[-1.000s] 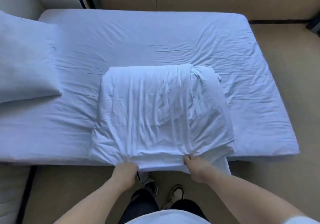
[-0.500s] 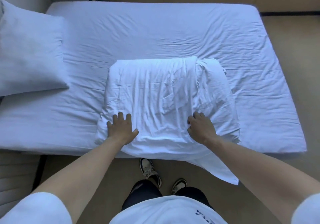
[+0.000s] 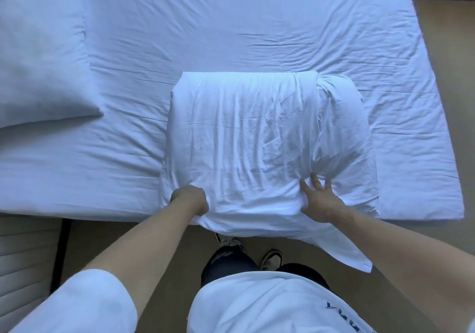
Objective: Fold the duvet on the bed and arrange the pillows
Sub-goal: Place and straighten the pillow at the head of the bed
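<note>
The white duvet (image 3: 259, 137) lies folded into a thick square bundle near the bed's front edge, with one loose corner hanging off the mattress at lower right. My left hand (image 3: 191, 200) is closed on the duvet's near left edge, fingers tucked under the fabric. My right hand (image 3: 321, 199) rests flat on the near right part of the bundle, fingers spread. A white pillow (image 3: 38, 57) lies at the left end of the bed (image 3: 231, 24), apart from the duvet.
The fitted sheet is wrinkled around the bundle. Beige floor runs along the bed's front and right sides; my shoes (image 3: 271, 259) stand just below the mattress edge. A padded light surface (image 3: 23, 268) sits at lower left.
My left hand went from lying flat on the duvet to gripping its near left edge. My right hand slid a little right and stayed flat. The camera moved closer over the bed.
</note>
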`<state>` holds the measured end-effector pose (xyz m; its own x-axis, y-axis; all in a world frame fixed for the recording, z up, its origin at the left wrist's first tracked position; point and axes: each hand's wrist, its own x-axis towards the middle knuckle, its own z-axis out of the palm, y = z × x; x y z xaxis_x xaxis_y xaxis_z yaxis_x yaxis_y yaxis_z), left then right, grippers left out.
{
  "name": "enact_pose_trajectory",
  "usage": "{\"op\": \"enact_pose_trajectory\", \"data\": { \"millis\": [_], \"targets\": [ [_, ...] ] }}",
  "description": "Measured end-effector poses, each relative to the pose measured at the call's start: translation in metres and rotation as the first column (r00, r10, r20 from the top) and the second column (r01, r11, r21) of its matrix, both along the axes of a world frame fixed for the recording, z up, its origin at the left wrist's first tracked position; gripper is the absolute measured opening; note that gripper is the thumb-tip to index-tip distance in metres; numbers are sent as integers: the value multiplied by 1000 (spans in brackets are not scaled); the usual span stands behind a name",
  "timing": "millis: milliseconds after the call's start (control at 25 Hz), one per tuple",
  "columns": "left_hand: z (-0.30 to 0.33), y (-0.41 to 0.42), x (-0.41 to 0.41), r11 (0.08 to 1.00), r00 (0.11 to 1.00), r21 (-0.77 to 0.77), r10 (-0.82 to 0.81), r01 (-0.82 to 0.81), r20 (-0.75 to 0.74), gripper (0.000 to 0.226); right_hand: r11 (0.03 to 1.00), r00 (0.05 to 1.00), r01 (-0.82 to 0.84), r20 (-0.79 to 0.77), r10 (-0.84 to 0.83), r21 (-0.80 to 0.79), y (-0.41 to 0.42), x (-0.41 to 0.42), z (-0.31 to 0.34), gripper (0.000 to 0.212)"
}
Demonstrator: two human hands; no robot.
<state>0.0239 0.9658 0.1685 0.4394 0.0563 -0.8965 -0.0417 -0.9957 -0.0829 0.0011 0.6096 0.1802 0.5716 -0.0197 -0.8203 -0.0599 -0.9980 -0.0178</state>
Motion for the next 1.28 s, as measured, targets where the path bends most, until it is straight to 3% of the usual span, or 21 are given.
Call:
{"op": "enact_pose_trajectory", "data": {
  "millis": [80,200,280,400,520,640,720,840,920,1080,1160,1280],
  "targets": [
    [26,-38,39,995,996,-59,-83,85,30,13,998,996,56,71,-58,30,1,16,15,65],
    [47,-112,79,955,970,-295,70,2,234,13,986,926,151,338,-167,72,-8,37,36,42],
    [51,-162,98,905,923,-424,156,9,352,21,977,834,209,512,-206,53,-30,50,42,39],
    [47,-223,131,879,899,-464,112,109,423,21,902,686,419,614,-390,104,-81,66,34,46],
    [50,-275,171,902,858,-384,30,197,512,31,762,613,620,490,-620,187,-128,92,19,59],
    [48,-321,218,933,802,-277,-21,231,597,36,637,569,708,287,-771,305,-155,124,5,87],
    [40,-365,256,945,786,-242,-24,219,618,44,562,531,726,196,-824,395,-171,133,-8,93],
    [22,-436,313,963,831,-270,137,16,539,71,443,491,729,52,-870,522,-181,120,-27,70],
    [12,-471,336,976,869,-209,159,-66,469,72,333,455,719,-52,-889,610,-183,110,-34,54],
    [-6,-493,333,989,937,-3,-140,149,319,21,211,420,678,-136,-897,704,-191,102,-30,35],
    [1,-502,331,988,919,-105,-66,115,388,3,148,375,676,-164,-913,722,-197,100,-29,31],
    [21,-523,332,955,865,-252,-8,155,501,30,68,260,686,-157,-953,725,-208,92,-43,42]
  ]
}}
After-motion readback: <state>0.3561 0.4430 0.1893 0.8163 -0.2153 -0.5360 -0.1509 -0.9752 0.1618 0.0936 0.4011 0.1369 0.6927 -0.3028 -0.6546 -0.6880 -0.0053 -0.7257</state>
